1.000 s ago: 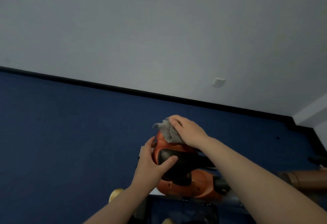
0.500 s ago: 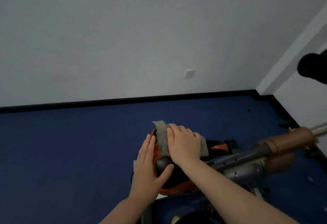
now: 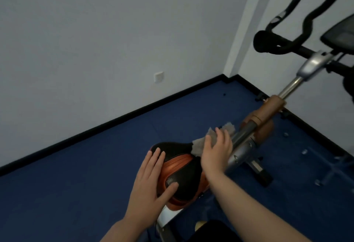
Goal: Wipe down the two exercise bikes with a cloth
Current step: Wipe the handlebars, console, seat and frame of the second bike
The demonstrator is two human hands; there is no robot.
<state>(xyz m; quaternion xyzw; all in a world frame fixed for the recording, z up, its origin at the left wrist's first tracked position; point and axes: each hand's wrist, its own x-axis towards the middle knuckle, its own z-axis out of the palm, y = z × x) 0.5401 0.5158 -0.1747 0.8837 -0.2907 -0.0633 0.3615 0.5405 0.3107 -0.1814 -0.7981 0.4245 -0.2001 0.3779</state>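
Exercise bike [image 3: 266, 119] heavy, rigid, floor-standing; no lifting needed. Saddle [image 3: 180, 167] padded, firm; left hand [image 3: 149, 182] flat on it, fingers straight, steadying. Grey cloth [image 3: 201, 145] soft, limp, at saddle nose; right hand [image 3: 217, 150] presses it palm-down, bunches easily.

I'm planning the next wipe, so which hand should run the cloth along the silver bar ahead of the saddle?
Probably the right hand: it already presses the grey cloth at the saddle nose, beside the silver bar. The left hand rests on the saddle's rear, steadying it.
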